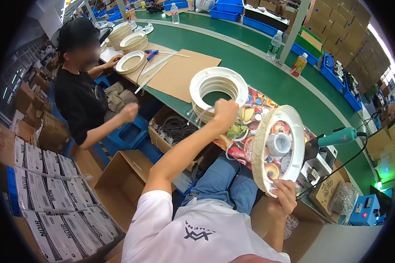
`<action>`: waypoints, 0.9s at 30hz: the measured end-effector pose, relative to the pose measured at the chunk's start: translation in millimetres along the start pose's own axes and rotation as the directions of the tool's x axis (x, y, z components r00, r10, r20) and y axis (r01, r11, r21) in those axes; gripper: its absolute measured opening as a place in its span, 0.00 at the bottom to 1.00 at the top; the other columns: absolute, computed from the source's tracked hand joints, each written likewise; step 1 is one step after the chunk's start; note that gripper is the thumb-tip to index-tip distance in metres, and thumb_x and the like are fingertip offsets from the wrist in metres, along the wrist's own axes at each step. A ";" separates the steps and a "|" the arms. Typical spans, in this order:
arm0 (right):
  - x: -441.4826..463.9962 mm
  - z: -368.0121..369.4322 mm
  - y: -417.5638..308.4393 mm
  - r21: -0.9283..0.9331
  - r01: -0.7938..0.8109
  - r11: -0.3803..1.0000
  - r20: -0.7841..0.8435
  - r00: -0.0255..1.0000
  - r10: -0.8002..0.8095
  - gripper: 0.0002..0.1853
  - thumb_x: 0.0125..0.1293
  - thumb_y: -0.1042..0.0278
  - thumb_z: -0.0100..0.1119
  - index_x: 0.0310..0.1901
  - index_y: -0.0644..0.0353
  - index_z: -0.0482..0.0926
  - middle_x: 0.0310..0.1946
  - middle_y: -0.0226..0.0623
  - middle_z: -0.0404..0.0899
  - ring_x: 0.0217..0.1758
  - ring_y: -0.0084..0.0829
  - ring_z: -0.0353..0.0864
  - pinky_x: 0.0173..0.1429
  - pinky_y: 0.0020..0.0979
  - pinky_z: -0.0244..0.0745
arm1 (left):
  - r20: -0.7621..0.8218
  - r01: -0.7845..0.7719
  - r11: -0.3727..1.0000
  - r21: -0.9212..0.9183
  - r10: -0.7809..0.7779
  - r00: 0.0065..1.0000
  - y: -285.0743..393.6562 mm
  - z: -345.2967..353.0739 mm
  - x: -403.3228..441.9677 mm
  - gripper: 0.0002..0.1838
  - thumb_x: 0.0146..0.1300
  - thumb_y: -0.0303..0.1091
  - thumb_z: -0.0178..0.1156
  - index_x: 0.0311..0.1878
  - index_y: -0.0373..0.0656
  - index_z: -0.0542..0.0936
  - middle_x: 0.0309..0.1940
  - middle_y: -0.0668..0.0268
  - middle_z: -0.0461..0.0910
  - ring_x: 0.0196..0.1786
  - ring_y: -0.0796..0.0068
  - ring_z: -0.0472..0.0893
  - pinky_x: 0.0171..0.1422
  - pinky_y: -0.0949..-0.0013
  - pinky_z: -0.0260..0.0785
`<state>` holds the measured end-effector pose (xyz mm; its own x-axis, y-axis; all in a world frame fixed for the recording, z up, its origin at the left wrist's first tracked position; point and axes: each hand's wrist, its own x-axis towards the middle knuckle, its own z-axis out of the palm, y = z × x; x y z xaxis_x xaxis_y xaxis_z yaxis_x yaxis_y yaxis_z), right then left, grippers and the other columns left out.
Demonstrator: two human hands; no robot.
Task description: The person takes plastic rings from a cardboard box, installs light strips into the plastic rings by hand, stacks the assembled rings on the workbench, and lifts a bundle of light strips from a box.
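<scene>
My right hand (283,198) grips the lower rim of a white ring-shaped frame (297,144), which is tilted up on its edge. The ring's outer side looks rough and cream-coloured. Through its opening shows a white roll-like object (278,143) on a colourful printed mat (235,147). My left hand (226,115) is closed in front of a stack of similar white rings (197,90). A thin clear or whitish piece shows beside its fingers, but what they hold is hidden.
A teal-handled tool (338,138) with a black cord stands at right. Another person (81,87) sits at left near more rings (131,62). A cardboard sheet (186,74), bottles (274,44) and a green conveyor (254,65) lie ahead. Open cartons (123,184) stand below.
</scene>
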<state>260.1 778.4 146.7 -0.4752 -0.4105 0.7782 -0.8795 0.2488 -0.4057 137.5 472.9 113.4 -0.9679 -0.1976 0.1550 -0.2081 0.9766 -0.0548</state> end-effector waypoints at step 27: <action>-15.4 61.7 84.6 -0.011 0.054 0.998 0.467 0.883 -0.042 0.13 0.40 0.84 0.59 0.32 0.62 0.76 0.46 0.36 0.80 0.53 0.38 0.75 0.62 0.45 0.66 | 0.140 -0.235 0.823 -0.517 0.353 0.925 -88.2 -164.9 -196.3 0.17 0.52 0.28 0.64 0.48 0.48 0.80 0.26 0.61 0.78 0.28 0.62 0.78 0.32 0.62 0.71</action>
<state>191.3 751.7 70.9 -0.3953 -0.7825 0.4811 -0.9034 0.2363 -0.3579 369.0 439.7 250.4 -0.9887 0.1495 -0.0141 0.1291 0.8943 0.4283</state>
